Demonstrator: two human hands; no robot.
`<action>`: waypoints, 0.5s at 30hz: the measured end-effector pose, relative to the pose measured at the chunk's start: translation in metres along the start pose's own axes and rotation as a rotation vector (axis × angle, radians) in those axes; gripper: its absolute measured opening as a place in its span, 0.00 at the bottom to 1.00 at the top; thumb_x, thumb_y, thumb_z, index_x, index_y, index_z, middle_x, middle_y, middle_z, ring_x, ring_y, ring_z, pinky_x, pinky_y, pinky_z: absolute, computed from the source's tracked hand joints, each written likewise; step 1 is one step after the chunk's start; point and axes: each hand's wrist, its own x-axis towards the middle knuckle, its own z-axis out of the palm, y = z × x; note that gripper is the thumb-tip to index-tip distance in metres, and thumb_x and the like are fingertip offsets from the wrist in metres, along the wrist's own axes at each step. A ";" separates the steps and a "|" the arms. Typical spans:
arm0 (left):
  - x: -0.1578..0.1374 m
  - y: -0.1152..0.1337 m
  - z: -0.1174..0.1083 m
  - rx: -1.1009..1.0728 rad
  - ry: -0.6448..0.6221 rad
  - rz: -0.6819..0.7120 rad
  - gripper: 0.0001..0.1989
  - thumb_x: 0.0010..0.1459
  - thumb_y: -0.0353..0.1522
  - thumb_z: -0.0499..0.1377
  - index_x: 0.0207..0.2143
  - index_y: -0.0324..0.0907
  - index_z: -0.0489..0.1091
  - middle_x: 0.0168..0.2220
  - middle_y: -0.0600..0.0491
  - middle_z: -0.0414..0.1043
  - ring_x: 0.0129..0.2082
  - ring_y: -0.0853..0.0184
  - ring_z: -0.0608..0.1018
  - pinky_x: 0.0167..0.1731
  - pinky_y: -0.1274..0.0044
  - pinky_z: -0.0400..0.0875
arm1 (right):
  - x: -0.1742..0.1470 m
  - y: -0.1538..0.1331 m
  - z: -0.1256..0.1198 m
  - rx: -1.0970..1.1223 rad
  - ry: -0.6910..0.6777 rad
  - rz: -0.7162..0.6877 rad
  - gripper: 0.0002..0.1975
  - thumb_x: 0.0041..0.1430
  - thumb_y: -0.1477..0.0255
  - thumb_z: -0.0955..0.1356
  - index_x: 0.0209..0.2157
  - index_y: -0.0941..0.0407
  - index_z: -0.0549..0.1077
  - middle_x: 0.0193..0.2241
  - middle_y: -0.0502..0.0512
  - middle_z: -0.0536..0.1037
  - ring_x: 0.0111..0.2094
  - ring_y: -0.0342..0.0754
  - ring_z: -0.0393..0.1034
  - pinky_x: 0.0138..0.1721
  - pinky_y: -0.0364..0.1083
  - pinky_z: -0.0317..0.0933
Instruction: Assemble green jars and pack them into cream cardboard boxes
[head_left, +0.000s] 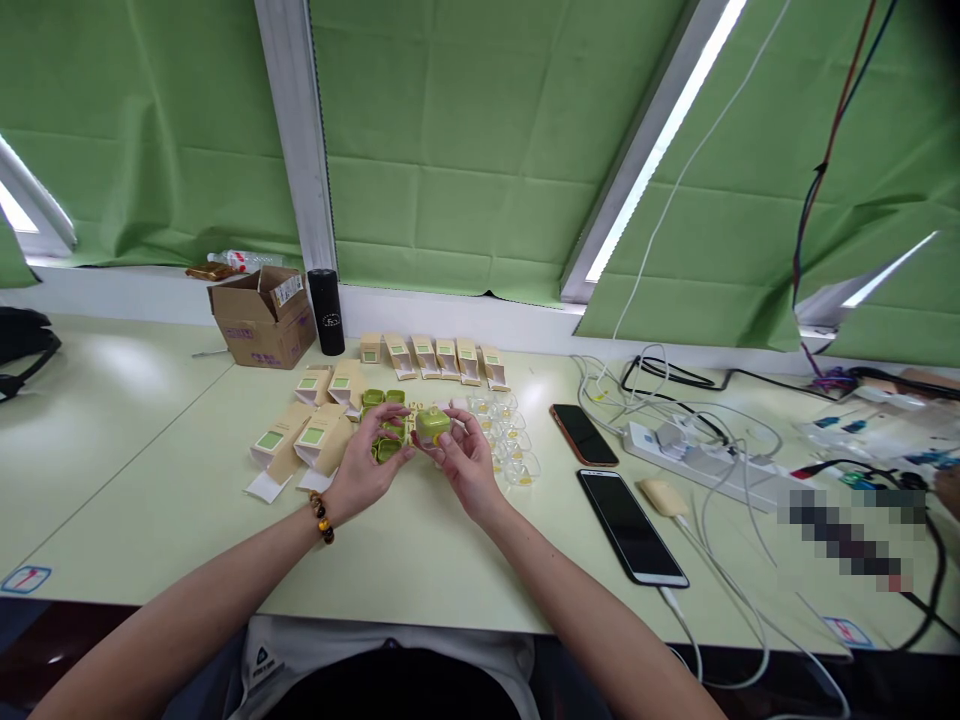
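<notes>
Along the near edge of the table [442, 580], both forearms reach in, a beaded bracelet [322, 518] on the left wrist. Toward the right corner of that edge lies a white-edged phone [632, 527], with a second phone [584, 435] and a power strip [643, 447] beyond it.

Around the table's middle, the right hand [469, 465] grasps a small green case [433, 424], thumb and fingers on its right side. The left hand [367, 465] is half curled, thumb and fingers parted, just left of the case; whether its fingertips touch the case cannot be told. Green cups [373, 398] lie beside and partly behind that hand, and clear cups [523, 468] stand in rows right of the right hand. Slanted cartons [279, 440] rest toward the left edge.

The step in hand appears to be close two-handed work on this one case; the next move seems to call for a steady pinch and fingertips kept clear of the neighbouring cups.

By the far edge stand a line of smaller boxes [445, 358], a cardboard box [262, 332] and a black tumbler [327, 312].
</notes>
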 end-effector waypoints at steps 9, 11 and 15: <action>-0.002 -0.001 0.001 0.040 -0.086 -0.005 0.27 0.62 0.36 0.68 0.62 0.49 0.66 0.60 0.44 0.70 0.54 0.59 0.78 0.53 0.65 0.78 | -0.005 0.001 0.006 -0.101 -0.029 -0.004 0.29 0.58 0.59 0.78 0.56 0.45 0.65 0.45 0.52 0.77 0.43 0.49 0.80 0.49 0.53 0.77; -0.002 -0.002 0.001 0.028 -0.095 -0.007 0.27 0.63 0.36 0.68 0.62 0.49 0.66 0.62 0.44 0.69 0.53 0.60 0.78 0.54 0.66 0.78 | -0.005 0.001 0.008 -0.123 -0.045 -0.020 0.29 0.58 0.59 0.78 0.56 0.45 0.65 0.45 0.52 0.77 0.43 0.49 0.79 0.49 0.52 0.77; -0.002 -0.005 0.001 0.009 -0.080 -0.004 0.24 0.64 0.36 0.66 0.60 0.47 0.68 0.60 0.44 0.70 0.54 0.60 0.78 0.52 0.67 0.79 | -0.007 -0.002 0.012 -0.169 -0.098 -0.051 0.27 0.60 0.57 0.77 0.56 0.45 0.66 0.49 0.54 0.76 0.45 0.50 0.78 0.49 0.53 0.77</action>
